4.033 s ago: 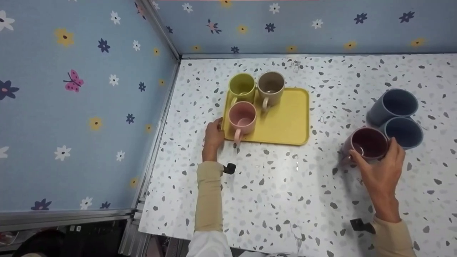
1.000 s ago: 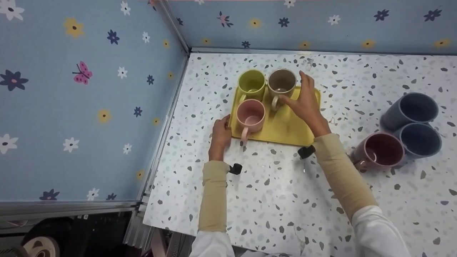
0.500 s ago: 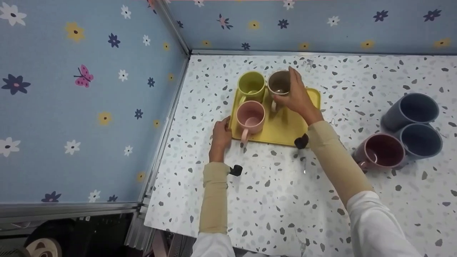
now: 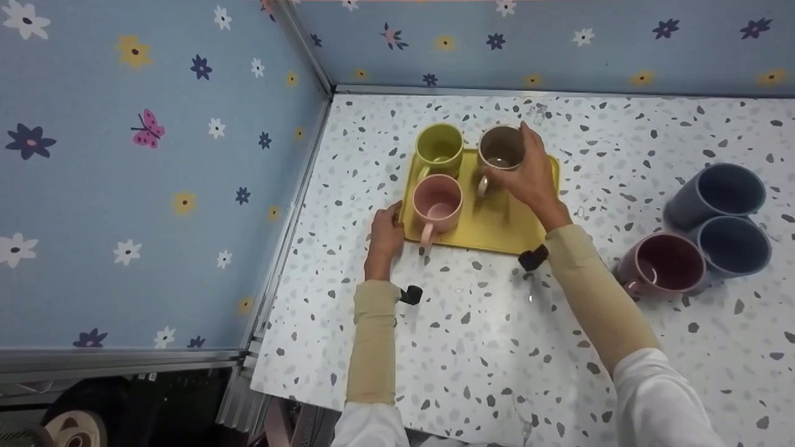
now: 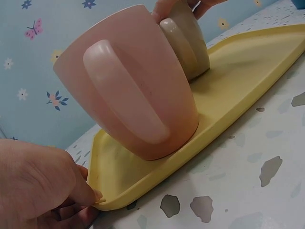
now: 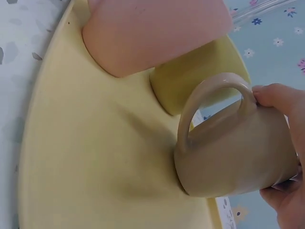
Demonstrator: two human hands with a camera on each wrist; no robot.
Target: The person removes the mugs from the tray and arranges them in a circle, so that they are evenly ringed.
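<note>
My right hand [image 4: 531, 174] grips a taupe mug [image 6: 233, 152] by its sides near the rim, thumb close to the handle. The mug stands over the back middle of a yellow tray [image 4: 497, 226], a gap apart from the green mug [image 4: 440, 149]. My left hand [image 4: 386, 237] pinches the tray's left edge, with the thumb on the rim in the left wrist view. Just right of that hand, a pink mug [image 5: 133, 86] sits on the tray, its handle toward the front edge. In the right wrist view the pink mug partly hides the green one.
To the right on the speckled table [image 4: 459, 347], a maroon mug [image 4: 661, 264] stands beside two blue mugs [image 4: 695, 198], close together. Blue flowered panels [image 4: 186, 155] border the table on the left and at the back.
My right hand has left the maroon mug and come over to the taupe mug. Over the last half second, that mug has shifted right, away from the green one. The left hand stays at the tray.
</note>
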